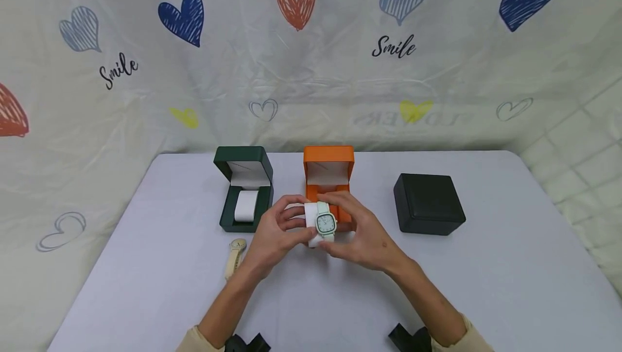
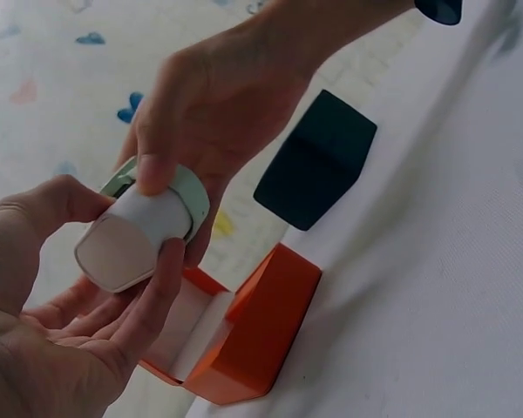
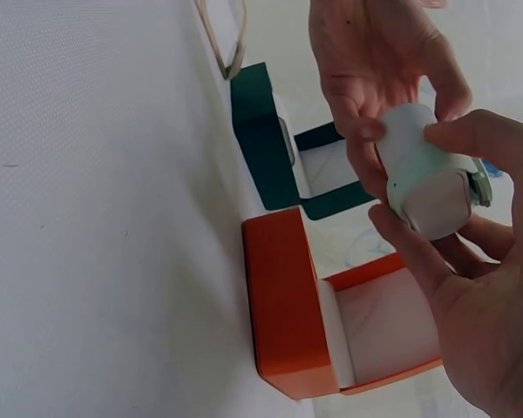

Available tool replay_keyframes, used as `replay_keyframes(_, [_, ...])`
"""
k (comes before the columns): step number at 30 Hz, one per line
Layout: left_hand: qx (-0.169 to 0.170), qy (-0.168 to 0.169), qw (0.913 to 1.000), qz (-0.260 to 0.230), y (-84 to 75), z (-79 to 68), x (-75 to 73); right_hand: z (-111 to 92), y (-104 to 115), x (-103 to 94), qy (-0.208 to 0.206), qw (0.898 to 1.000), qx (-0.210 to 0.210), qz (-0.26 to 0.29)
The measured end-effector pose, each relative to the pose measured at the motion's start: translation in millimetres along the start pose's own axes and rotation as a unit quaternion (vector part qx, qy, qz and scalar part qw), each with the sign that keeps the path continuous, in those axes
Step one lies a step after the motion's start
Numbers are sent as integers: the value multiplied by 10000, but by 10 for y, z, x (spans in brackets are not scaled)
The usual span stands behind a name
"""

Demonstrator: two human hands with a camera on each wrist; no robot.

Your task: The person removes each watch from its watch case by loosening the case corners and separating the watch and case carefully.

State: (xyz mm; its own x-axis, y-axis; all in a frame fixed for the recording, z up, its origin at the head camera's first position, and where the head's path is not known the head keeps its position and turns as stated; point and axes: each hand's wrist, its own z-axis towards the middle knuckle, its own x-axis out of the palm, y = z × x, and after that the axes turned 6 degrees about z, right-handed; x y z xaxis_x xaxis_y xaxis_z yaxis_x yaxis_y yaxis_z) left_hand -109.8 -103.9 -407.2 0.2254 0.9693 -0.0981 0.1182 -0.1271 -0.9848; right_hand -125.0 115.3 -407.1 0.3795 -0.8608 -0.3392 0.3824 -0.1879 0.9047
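Note:
A mint-green wristwatch (image 1: 326,223) with a squarish face is wrapped around a white watch cushion (image 1: 311,214). My left hand (image 1: 274,236) grips the cushion's left end, thumb on one side and fingers on the other. From the right, my right hand (image 1: 364,238) holds the cushion where the watch sits, its thumb near the strap (image 2: 190,198). Both hands are in front of the orange watch box (image 1: 329,154), whose lid stands up; its lower part is partly hidden behind them. The right wrist view shows the cushion's flat end (image 3: 440,207) between the right fingers and thumb.
To the left stands a dark green watch box (image 1: 241,154), lid up, with a white cushion (image 1: 246,205) inside. A closed black box (image 1: 430,201) stands at the right. A beige watch (image 1: 235,257) lies beside my left forearm. Behind the table hangs a heart-printed curtain (image 1: 330,66).

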Motion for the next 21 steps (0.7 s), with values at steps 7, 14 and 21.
replay_keyframes(7, [103,55,9999,79,3,10,7,-22,-10,44,25,9994,-73,-325])
replay_keyframes(14, [147,76,9998,141,41,20,21,-39,-13,55,55,9996,-9,-294])
replay_keyframes(21, [142,88,9996,222,73,25,26,-44,-30,50,175,9998,73,-64])
